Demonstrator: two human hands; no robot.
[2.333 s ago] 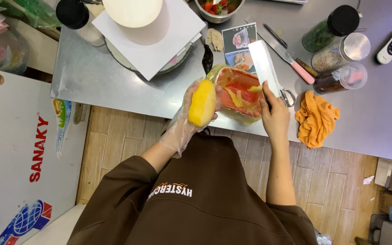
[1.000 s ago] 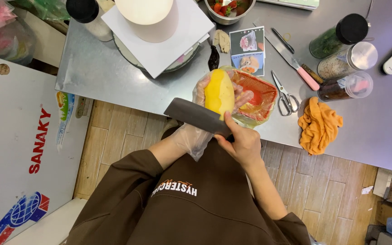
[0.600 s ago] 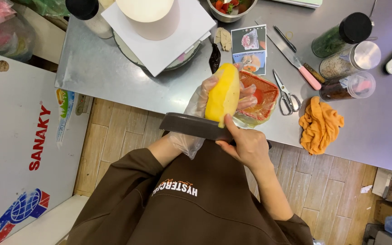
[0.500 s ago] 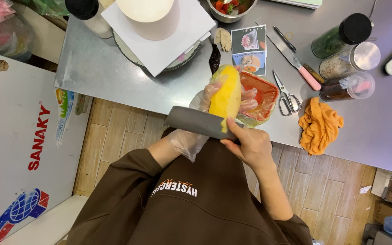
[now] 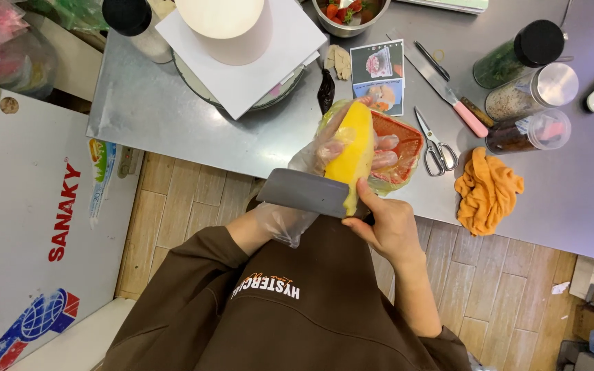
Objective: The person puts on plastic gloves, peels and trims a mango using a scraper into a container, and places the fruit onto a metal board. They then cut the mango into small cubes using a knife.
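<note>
1. Two hands meet over the near edge of the steel counter (image 5: 194,130). The left hand (image 5: 311,161), in a clear disposable glove, is wrapped around a peeled yellow mango (image 5: 353,152), which stands roughly upright with its long axis running from 12 to 6 o'clock.
2. The bare right hand (image 5: 386,223) is clenched on the handle of a broad grey cleaver (image 5: 305,192). The blade lies crosswise, pointing toward 9 o'clock, and touches the lower end of the mango.
3. Risk, cut: the blade sits just beside the gloved wrist and palm. If the edge breaks through the soft flesh suddenly, it would likely run toward that hand.
4. Risk, slip: peeled fruit against thin plastic probably offers poor grip, so the mango may twist or drop under blade pressure.
5. Risk, spill: a red basket (image 5: 400,141) in a clear bag lies at 12 o'clock, behind the fruit. The cut is made off the board and partly beyond the counter edge, so pieces could miss it and land on the wooden floor (image 5: 180,199).
6. Risk, snag: scissors (image 5: 436,141) and an orange cloth (image 5: 487,189) lie at 3 o'clock, near the right elbow's likely sweep.
</note>
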